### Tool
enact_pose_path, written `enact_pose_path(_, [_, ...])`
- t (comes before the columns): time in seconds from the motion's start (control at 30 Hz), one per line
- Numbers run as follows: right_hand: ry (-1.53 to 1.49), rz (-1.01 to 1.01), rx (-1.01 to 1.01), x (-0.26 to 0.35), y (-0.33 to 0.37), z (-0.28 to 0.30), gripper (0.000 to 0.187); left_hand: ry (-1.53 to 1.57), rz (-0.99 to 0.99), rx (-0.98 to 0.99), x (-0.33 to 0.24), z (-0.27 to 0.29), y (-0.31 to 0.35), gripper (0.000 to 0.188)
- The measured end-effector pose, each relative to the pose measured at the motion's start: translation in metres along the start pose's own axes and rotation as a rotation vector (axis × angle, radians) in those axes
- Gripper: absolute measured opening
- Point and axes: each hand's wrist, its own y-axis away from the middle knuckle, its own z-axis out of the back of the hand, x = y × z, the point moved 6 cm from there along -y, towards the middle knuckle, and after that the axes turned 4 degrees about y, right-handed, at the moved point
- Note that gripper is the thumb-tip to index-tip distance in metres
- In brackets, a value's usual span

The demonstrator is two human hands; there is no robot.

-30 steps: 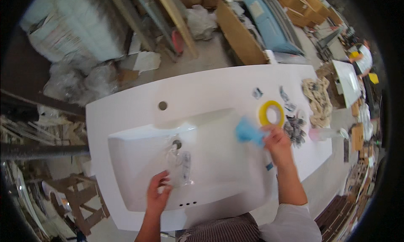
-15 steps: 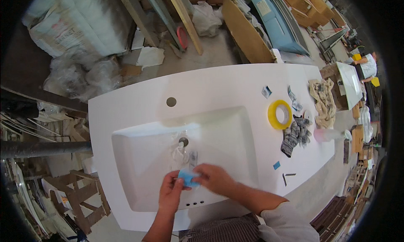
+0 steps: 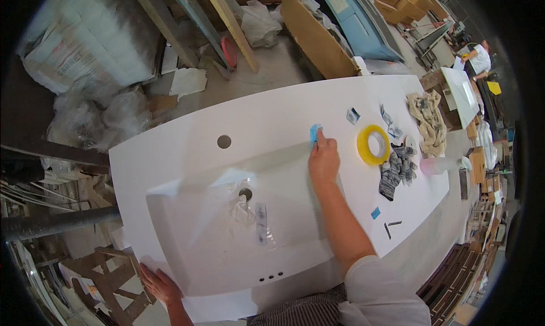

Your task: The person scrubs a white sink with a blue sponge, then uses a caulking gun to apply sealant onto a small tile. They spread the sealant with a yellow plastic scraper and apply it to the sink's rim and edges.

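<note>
Head view:
Right hand (image 3: pixel 323 158): fingers pressed together on a small blue pad (image 3: pixel 315 132), at the far rim of the basin.
Left hand (image 3: pixel 159 283): spread flat on the near left edge of the white sink (image 3: pixel 272 113).
Nearby: yellow tape roll (image 3: pixel 373 145), grey rag (image 3: pixel 397 167).

Bright, even daylight over a workshop
Fisheye bends the edges, black corners; white surface (image 3: pixel 272 116) near glare, shadows soft
</note>
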Motion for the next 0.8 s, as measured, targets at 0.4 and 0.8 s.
enact_pose_path(0.4, [-0.585,0.565,0.645,0.146,0.097,-0.055,0.048,-0.053,0.054,0.022,0.000,-0.004,0.002,0.055])
enact_pose_path(0.8, [-0.428,0.268,-0.105,0.100,0.075,-0.059,0.044,0.007,0.002,-0.027,-0.014,0.007,0.006,0.064])
